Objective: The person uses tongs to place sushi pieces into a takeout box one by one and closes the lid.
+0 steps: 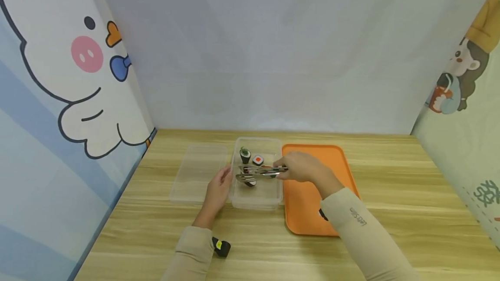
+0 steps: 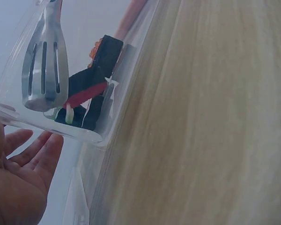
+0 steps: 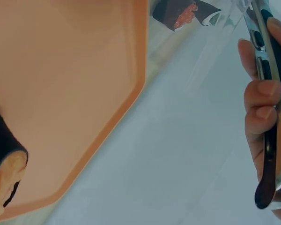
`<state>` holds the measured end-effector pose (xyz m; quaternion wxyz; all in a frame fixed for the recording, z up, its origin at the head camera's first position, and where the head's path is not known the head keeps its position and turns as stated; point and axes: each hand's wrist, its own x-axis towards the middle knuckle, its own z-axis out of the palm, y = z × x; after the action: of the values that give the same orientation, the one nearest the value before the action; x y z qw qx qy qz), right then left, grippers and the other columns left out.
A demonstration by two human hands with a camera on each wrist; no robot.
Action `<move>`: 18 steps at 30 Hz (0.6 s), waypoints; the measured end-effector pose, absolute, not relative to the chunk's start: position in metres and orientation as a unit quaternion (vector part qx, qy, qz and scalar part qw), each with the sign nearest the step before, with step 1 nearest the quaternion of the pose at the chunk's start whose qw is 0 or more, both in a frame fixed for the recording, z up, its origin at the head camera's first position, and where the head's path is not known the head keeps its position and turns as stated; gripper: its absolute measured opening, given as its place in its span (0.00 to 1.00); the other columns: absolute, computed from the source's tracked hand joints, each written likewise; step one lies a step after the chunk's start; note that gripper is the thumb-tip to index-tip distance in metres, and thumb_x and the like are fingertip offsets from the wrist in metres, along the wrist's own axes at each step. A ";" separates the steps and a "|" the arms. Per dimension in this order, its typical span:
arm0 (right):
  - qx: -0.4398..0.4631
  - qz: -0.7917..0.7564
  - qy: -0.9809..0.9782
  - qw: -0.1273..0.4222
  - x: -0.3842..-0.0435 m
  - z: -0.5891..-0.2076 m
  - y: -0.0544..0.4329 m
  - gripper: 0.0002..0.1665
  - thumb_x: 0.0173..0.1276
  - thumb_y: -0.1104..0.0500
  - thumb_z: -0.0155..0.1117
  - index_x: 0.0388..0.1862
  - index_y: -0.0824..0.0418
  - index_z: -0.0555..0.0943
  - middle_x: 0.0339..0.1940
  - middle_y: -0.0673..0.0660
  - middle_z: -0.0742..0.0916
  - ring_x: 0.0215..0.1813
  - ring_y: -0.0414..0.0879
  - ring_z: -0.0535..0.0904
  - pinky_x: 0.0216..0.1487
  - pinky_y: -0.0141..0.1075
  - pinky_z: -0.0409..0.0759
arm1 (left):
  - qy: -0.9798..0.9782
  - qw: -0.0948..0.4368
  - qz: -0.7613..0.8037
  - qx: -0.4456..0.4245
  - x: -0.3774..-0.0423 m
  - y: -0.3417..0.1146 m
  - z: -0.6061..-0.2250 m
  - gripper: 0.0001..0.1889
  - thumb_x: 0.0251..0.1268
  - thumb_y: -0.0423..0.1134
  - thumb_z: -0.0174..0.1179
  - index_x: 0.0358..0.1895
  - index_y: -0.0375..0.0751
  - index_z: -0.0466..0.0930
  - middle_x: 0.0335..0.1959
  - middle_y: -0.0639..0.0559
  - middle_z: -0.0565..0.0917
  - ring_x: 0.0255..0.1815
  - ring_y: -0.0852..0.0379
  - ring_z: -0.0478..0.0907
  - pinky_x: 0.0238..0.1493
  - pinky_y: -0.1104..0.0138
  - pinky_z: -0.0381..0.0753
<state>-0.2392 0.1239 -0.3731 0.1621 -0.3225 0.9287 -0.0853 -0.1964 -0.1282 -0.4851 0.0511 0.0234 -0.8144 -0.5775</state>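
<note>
My right hand [image 1: 302, 167] grips a pair of metal tongs [image 1: 269, 169] by the handles. Their slotted heads reach over a clear plastic container [image 1: 255, 198]. Inside it are a cone-shaped hand roll [image 1: 245, 155] with green topping, a sushi roll [image 1: 258, 159] with an orange-red centre, and another sushi piece [image 1: 251, 183] partly behind the tongs. The left wrist view shows a dark sushi piece with orange roe [image 2: 107, 54] in there too. My left hand [image 1: 218, 187] rests against the container's left wall, fingers extended and loose.
An orange tray [image 1: 306, 203] stands right of the container, bearing a dark-wrapped sushi roll [image 3: 7, 159] partly behind my right sleeve in the head view. A clear flat lid [image 1: 199, 172] lies at left. Beside my left sleeve is a black object [image 1: 222, 247] with a yellow mark.
</note>
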 end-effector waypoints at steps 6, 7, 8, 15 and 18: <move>-0.322 -0.116 0.926 0.159 -0.237 -0.371 0.133 0.24 0.70 0.53 0.65 0.62 0.61 0.79 0.53 0.55 0.85 0.47 0.48 0.82 0.47 0.43 0.81 | -0.818 0.051 -0.572 0.023 -0.197 -0.129 -0.485 0.21 0.77 0.39 0.49 0.66 0.32 0.71 0.60 0.36 0.77 0.58 0.40 0.75 0.59 0.51 0.74; -0.321 -0.121 0.926 0.158 -0.236 -0.371 0.134 0.24 0.70 0.53 0.65 0.62 0.61 0.79 0.53 0.55 0.85 0.45 0.47 0.82 0.46 0.42 0.81 | -0.820 0.053 -0.570 0.024 -0.197 -0.130 -0.485 0.21 0.77 0.40 0.49 0.66 0.33 0.71 0.60 0.36 0.77 0.58 0.40 0.75 0.59 0.51 0.74; -0.320 -0.124 0.926 0.156 -0.236 -0.371 0.134 0.24 0.70 0.53 0.65 0.62 0.61 0.79 0.53 0.55 0.85 0.44 0.46 0.82 0.46 0.42 0.81 | -0.821 0.055 -0.568 0.025 -0.198 -0.130 -0.485 0.21 0.77 0.40 0.49 0.65 0.33 0.71 0.59 0.36 0.77 0.58 0.40 0.75 0.58 0.51 0.74; -0.348 -0.132 0.917 0.142 -0.239 -0.380 0.132 0.24 0.70 0.52 0.65 0.62 0.60 0.80 0.52 0.55 0.85 0.39 0.43 0.82 0.44 0.40 0.81 | -0.816 0.053 -0.575 0.018 -0.198 -0.131 -0.485 0.21 0.77 0.40 0.49 0.66 0.32 0.71 0.59 0.36 0.77 0.57 0.40 0.76 0.57 0.51 0.75; -0.343 -0.136 0.917 0.152 -0.237 -0.383 0.135 0.25 0.70 0.52 0.65 0.62 0.62 0.79 0.53 0.57 0.85 0.41 0.44 0.82 0.43 0.39 0.81 | -0.815 0.048 -0.577 0.019 -0.197 -0.130 -0.486 0.21 0.77 0.39 0.49 0.66 0.32 0.71 0.59 0.35 0.77 0.57 0.40 0.76 0.58 0.51 0.75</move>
<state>-0.2367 0.1347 -0.3829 0.1517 -0.3430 0.9169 -0.1364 -0.1972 -0.1302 -0.4862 0.0483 0.0194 -0.8150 -0.5771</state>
